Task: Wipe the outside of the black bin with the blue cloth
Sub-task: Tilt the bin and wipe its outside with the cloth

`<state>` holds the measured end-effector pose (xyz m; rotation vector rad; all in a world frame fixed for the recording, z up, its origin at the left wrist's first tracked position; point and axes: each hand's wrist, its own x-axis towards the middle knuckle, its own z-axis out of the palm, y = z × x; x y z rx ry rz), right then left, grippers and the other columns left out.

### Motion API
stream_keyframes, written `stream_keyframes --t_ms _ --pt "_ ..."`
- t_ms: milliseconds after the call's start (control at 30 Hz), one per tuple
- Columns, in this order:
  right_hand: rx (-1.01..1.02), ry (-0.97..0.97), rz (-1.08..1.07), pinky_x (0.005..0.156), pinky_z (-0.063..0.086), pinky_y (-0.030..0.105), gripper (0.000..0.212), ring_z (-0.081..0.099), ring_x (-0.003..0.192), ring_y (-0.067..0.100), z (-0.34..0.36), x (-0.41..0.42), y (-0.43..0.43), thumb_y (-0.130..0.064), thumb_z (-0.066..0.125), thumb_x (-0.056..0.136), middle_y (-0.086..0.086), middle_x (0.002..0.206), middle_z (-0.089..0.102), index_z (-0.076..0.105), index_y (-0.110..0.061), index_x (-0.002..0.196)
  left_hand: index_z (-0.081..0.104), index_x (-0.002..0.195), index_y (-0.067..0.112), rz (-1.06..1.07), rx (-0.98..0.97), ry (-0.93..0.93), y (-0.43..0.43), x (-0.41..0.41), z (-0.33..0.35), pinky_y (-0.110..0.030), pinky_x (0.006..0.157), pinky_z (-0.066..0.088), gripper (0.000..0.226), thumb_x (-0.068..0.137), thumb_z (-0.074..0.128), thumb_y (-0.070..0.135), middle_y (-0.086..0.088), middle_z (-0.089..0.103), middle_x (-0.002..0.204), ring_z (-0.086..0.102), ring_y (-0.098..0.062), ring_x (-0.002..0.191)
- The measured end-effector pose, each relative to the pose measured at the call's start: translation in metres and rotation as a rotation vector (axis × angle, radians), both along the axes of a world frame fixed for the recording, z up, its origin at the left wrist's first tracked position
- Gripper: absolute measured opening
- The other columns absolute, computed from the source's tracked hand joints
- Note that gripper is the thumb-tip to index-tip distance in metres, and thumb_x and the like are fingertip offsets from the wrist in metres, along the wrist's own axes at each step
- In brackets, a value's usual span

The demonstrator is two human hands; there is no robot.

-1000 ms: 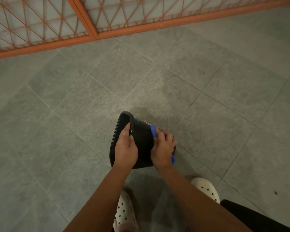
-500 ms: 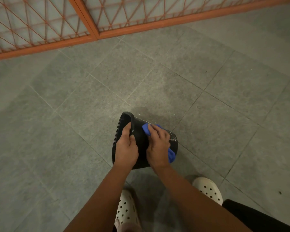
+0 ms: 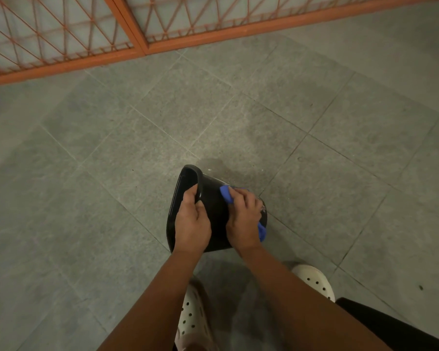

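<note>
grey stone tiles cover the floor, with pale grout lines running diagonally, and an orange lattice fence runs along the far edge at the top of the view. a black trouser leg shows at the bottom right, and two white perforated clogs stand on the tiles just behind the work. the black bin sits in the middle of the floor in front of the clogs, tipped over with its open mouth facing left and its base to the right. the left hand grips the rim, fingers hooked into the mouth and thumb on the outer wall. the right hand, just beside it, is curled over the blue cloth and presses it against the bin's outer wall. the cloth peeks out past the fingertips and below the heel of the hand.
</note>
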<state>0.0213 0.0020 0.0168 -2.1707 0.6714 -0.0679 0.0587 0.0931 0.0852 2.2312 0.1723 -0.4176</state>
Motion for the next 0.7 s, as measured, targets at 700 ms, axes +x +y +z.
stream_keyframes --t_ms 700 --pt "-0.024 0.312 -0.114 0.099 0.031 0.036 0.042 0.032 0.119 0.03 -0.011 -0.007 -0.008 -0.016 0.044 0.094 0.01 0.133 0.039 0.042 -0.02 0.136 0.051 0.123 0.02 0.143 -0.009 -0.096 0.002 -0.006 -0.002 -0.027 0.081 0.051 0.028 0.099 0.038 0.013 0.01 0.056 0.094 0.06 -0.011 0.091"
